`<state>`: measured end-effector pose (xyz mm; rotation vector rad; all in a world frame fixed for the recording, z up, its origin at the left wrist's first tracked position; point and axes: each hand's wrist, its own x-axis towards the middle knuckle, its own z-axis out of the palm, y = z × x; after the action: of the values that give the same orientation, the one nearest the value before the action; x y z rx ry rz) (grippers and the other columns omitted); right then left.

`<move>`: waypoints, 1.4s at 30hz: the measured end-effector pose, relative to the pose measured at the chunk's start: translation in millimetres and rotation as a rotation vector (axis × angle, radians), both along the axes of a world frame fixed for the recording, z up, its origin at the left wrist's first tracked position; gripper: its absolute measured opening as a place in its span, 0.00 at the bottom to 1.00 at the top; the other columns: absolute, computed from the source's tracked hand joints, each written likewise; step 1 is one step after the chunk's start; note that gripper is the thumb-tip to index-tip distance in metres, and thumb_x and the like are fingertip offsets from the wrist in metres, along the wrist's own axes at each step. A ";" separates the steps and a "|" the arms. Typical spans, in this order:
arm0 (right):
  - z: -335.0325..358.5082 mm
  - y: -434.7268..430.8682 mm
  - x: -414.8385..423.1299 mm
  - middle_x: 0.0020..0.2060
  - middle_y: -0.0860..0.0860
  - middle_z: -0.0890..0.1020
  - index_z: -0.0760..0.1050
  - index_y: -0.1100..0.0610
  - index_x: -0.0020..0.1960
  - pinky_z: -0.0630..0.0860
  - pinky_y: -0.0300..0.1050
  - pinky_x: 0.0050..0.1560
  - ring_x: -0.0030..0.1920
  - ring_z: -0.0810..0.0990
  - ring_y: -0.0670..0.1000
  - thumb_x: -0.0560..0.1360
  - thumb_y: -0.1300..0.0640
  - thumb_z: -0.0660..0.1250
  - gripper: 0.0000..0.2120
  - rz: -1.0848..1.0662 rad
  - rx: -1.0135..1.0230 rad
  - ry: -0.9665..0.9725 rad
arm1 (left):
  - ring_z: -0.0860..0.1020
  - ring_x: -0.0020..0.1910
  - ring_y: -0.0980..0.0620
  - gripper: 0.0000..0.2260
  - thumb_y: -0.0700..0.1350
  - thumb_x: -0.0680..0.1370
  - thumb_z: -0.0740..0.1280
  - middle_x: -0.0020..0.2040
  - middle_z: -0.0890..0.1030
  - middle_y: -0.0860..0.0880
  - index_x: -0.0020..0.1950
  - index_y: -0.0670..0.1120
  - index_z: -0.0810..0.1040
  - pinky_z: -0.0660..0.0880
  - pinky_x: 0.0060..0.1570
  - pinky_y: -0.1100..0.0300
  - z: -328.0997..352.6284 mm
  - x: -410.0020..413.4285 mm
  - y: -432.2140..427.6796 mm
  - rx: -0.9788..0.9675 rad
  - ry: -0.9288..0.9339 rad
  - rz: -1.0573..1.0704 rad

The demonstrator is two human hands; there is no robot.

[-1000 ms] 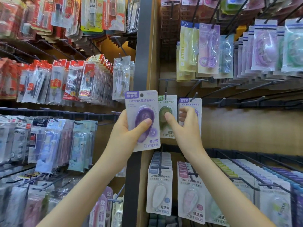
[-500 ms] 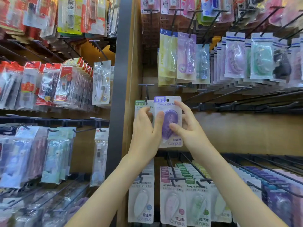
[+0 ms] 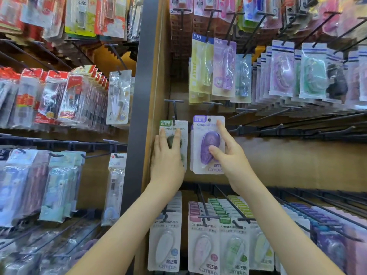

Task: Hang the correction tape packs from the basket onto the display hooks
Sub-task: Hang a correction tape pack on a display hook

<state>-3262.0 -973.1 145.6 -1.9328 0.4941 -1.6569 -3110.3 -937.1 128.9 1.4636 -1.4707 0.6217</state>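
A green Campus correction tape pack (image 3: 183,133) hangs on the leftmost black hook (image 3: 174,109) of the wooden display panel. My left hand (image 3: 167,157) lies flat over it with straight fingers. To its right is a purple Campus correction tape pack (image 3: 206,144), its hang hole at the tip of the neighbouring hook (image 3: 211,105). My right hand (image 3: 228,153) holds that pack, thumb on the purple blister and index finger up along its right edge. No basket is in view.
Several bare black hooks (image 3: 278,128) stick out to the right of the purple pack. Below hang rows of Campus packs (image 3: 202,243). Above hang PLUS tape packs (image 3: 223,66). A grey upright post (image 3: 142,108) divides off the left racks of bagged stationery (image 3: 63,96).
The purple pack passed from my left hand to my right hand and moved right to the second hook. My left hand shifted left and now lies flat on the green pack.
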 end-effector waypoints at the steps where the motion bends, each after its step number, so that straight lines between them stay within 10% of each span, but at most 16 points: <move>1: -0.8 -1.8 -0.7 0.67 0.45 0.70 0.56 0.35 0.74 0.79 0.45 0.56 0.63 0.74 0.48 0.81 0.60 0.62 0.31 -0.016 0.013 0.007 | 0.43 0.78 0.40 0.33 0.38 0.81 0.60 0.79 0.42 0.41 0.80 0.50 0.45 0.51 0.75 0.48 0.0 0.5 -0.6 -0.019 -0.007 0.016; 13: 10.0 -28.6 20.2 0.70 0.51 0.59 0.47 0.41 0.78 0.67 0.42 0.62 0.69 0.63 0.52 0.81 0.57 0.59 0.32 -0.362 0.042 0.240 | 0.42 0.79 0.43 0.31 0.34 0.79 0.61 0.80 0.47 0.40 0.79 0.45 0.53 0.45 0.75 0.51 -1.8 10.2 -12.8 -0.174 -0.032 -0.088; 18: -23.2 -12.1 -1.9 0.76 0.49 0.52 0.49 0.41 0.78 0.53 0.47 0.72 0.75 0.50 0.52 0.80 0.52 0.61 0.32 -0.490 -0.099 0.325 | 0.55 0.77 0.36 0.29 0.33 0.75 0.68 0.76 0.59 0.34 0.76 0.40 0.63 0.55 0.74 0.44 -19.2 -11.2 -7.5 -0.271 0.020 -0.202; 25: -101.3 45.2 -119.5 0.74 0.49 0.59 0.54 0.42 0.76 0.56 0.46 0.70 0.73 0.55 0.50 0.79 0.57 0.64 0.31 -0.609 -0.245 0.472 | 0.64 0.72 0.35 0.28 0.37 0.74 0.72 0.73 0.65 0.34 0.72 0.39 0.68 0.63 0.69 0.43 -91.6 -112.2 28.6 -0.260 0.028 -0.315; 36: -388.2 181.2 -465.8 0.64 0.58 0.75 0.66 0.61 0.72 0.63 0.34 0.63 0.62 0.74 0.56 0.78 0.64 0.64 0.23 -0.666 0.581 0.621 | 0.71 0.66 0.44 0.22 0.42 0.77 0.64 0.67 0.71 0.44 0.71 0.42 0.68 0.67 0.62 0.55 -362.3 -468.8 104.5 0.731 -0.190 -0.932; 42: -545.1 235.2 -622.9 0.62 0.58 0.76 0.69 0.62 0.70 0.65 0.31 0.52 0.58 0.77 0.53 0.78 0.65 0.63 0.20 -0.759 1.120 0.578 | 0.72 0.66 0.43 0.20 0.46 0.80 0.62 0.69 0.71 0.46 0.72 0.46 0.66 0.69 0.60 0.53 -516.1 -596.3 131.2 1.271 -0.274 -0.881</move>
<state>-3884.9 -737.9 -399.5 -1.3033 2.0376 -0.7069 -3706.6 -805.9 -387.2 1.3095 -2.6860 -0.8585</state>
